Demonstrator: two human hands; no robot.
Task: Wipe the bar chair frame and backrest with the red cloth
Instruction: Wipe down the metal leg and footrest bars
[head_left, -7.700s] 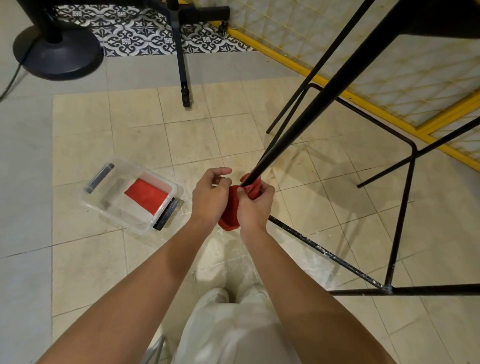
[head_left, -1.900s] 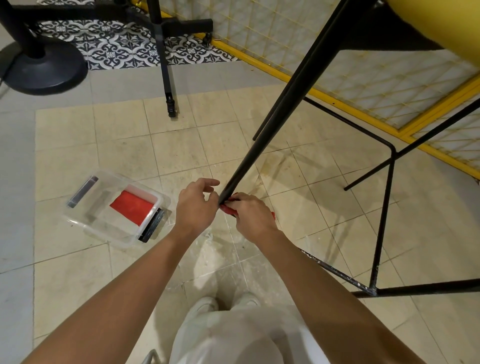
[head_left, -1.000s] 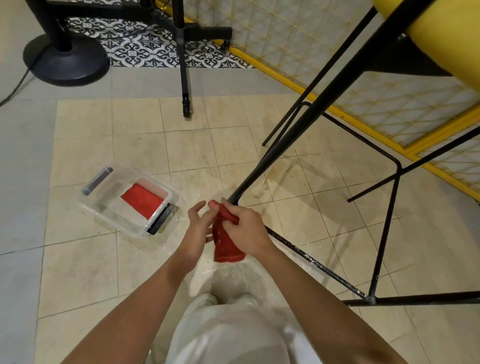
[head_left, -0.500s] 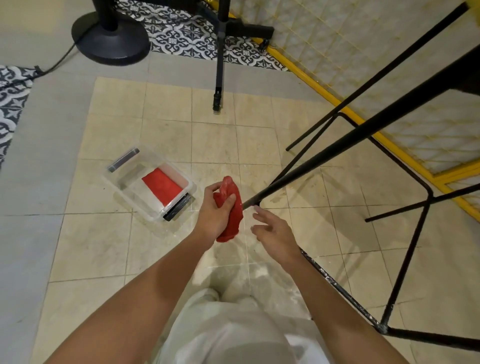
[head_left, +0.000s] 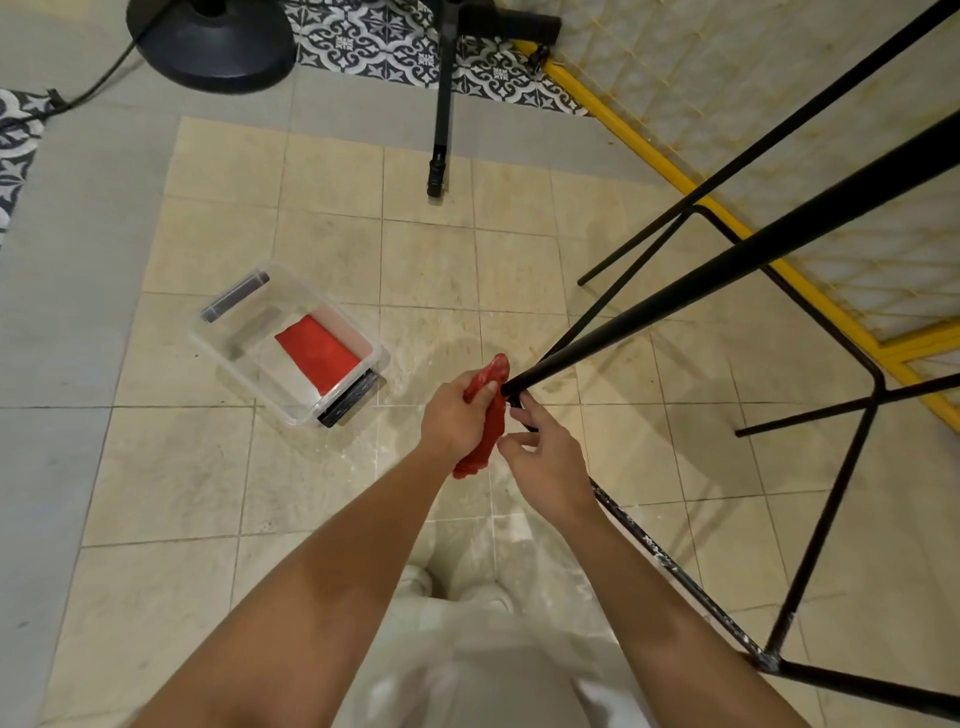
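Red cloth: bunched up, touching the black chair leg.
Left hand: squeezing the cloth.
Right hand: fingers loose, just beside the cloth.

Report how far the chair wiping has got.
Done: nothing shows as finished. In hand: left hand grips the red cloth at the foot of the near chair leg; right hand beside it. Left: lower rail flecked white; backrest out of view.
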